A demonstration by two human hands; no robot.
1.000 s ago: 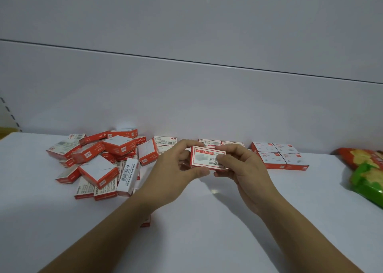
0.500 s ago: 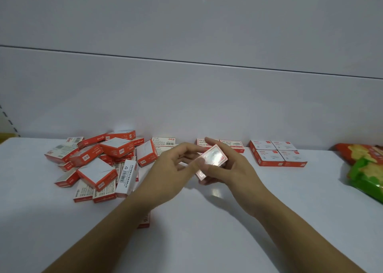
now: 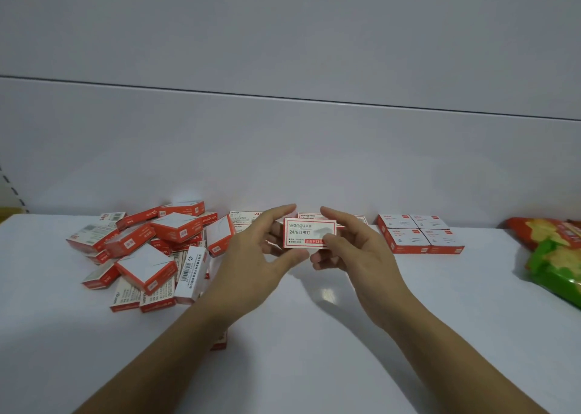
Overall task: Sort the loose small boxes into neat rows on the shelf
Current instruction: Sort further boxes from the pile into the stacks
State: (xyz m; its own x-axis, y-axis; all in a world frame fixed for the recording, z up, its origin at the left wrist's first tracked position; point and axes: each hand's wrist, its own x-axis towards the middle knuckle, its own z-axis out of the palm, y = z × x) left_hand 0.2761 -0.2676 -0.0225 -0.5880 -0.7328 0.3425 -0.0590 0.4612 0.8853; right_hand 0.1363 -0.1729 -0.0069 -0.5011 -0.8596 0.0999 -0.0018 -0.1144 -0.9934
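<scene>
Item one, the pale grey back panel (image 3: 283,162) with one dark horizontal seam, standing along the rear edge of the shelf. Item two, the flat white shelf (image 3: 314,366) itself, which carries everything I list. Item three, a loose heap of small red-and-white cardboard boxes (image 3: 147,250) toward the shelf's left rear, lying tilted and overlapping at mixed angles. Item four, at the right edge, a red-orange snack bag (image 3: 547,231) with a green snack bag (image 3: 556,272) just in front of it. Item five, a tidy block of four matching boxes (image 3: 419,237) at the right rear, two by two, sides touching. Item six, a few flat-lying boxes (image 3: 245,217) along the rear edge, partly hidden behind the hands. Item seven, the left hand (image 3: 251,256), thumb under the lower left corner of the held box (image 3: 309,234) and fingers curled behind its left end. Item eight, the right hand (image 3: 355,250), thumb on the printed face and forefinger along the top edge, pinching the right end. I read "wengu 24/6" on that box, held upright above the shelf's rear middle, face toward me. Item nine, a lone box (image 3: 220,344) peeking from under the left forearm, nearer the front edge.
</scene>
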